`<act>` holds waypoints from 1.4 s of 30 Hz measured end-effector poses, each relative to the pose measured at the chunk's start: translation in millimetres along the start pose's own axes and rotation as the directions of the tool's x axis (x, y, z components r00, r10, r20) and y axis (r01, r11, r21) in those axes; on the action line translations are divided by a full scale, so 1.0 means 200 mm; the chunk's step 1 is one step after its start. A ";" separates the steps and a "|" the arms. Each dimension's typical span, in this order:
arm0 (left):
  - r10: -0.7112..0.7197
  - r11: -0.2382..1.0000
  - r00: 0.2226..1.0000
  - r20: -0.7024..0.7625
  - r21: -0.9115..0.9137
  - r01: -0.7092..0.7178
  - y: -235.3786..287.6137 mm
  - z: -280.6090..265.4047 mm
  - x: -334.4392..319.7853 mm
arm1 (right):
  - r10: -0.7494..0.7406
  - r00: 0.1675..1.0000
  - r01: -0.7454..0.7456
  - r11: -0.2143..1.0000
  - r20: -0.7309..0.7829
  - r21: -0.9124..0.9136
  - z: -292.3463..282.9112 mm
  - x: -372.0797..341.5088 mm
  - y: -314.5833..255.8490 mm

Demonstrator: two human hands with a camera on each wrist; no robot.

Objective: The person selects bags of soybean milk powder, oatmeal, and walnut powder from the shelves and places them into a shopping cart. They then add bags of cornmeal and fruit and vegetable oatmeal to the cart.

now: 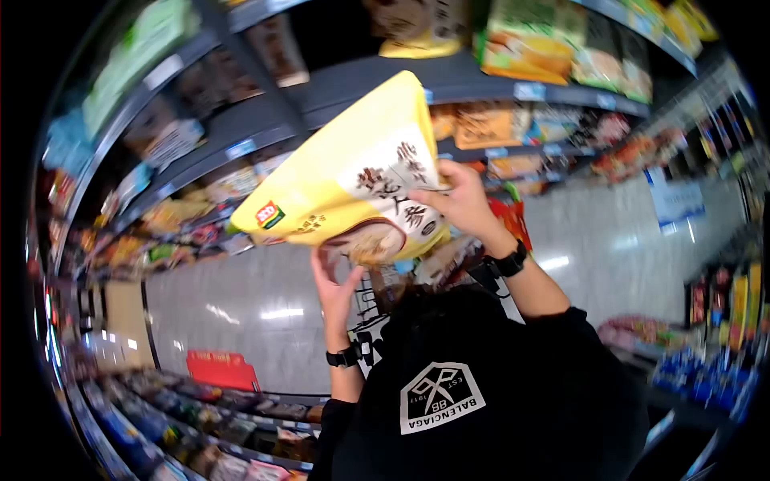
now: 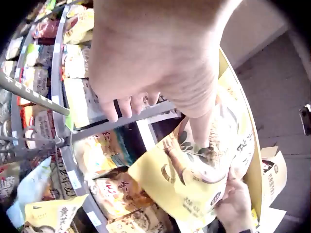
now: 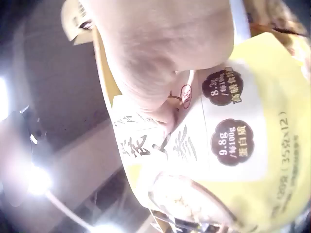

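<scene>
A large yellow and white food bag (image 1: 329, 176) is held up tilted in front of the body, its front with dark lettering and a bowl picture facing up. My right hand (image 1: 465, 200) grips its right edge, thumb over the printed front; in the right wrist view that thumb (image 3: 167, 114) lies across the white panel of the bag (image 3: 277, 145). Below the bag's lower edge is my left hand (image 1: 335, 293), thumb and fingers spread apart. Seen from the left wrist, one straight digit of the left hand (image 2: 160, 73) touches the bag (image 2: 189, 194).
Grey shelves (image 1: 345, 88) stocked with bagged foods stand ahead and to the left. A wire cart (image 1: 367, 301) with packages is close to the body, below the bag. A red sign (image 1: 222, 369) stands on the left over the grey tiled floor (image 1: 241, 297).
</scene>
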State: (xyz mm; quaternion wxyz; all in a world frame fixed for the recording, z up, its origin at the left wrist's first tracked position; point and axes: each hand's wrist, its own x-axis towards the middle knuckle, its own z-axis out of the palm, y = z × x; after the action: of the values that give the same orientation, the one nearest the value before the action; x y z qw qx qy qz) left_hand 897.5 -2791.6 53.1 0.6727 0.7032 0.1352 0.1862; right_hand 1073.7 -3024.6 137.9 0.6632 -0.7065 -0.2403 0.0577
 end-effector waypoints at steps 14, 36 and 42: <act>-0.180 0.969 0.707 0.684 0.247 0.008 -0.26 0.41 -0.12 | 0.451 0.873 -0.463 0.886 -0.185 -0.026 -0.41 -0.76 0.21; -0.387 0.702 0.896 0.218 0.700 0.133 -0.43 0.74 -0.52 | 0.618 0.742 -0.671 0.676 0.260 0.306 -0.86 -1.07 1.34; -0.368 0.409 0.924 -0.106 0.874 0.263 -0.66 0.76 -0.76 | 0.569 0.728 -0.540 0.820 0.382 -0.192 -0.81 -0.98 1.57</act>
State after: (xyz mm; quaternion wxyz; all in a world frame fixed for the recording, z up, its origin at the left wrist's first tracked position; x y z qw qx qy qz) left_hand 836.8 -2987.3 -93.7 0.2467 0.9164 0.3059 -0.0759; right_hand 1049.2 -3254.2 -193.9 0.5231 -0.7378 -0.1579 0.3964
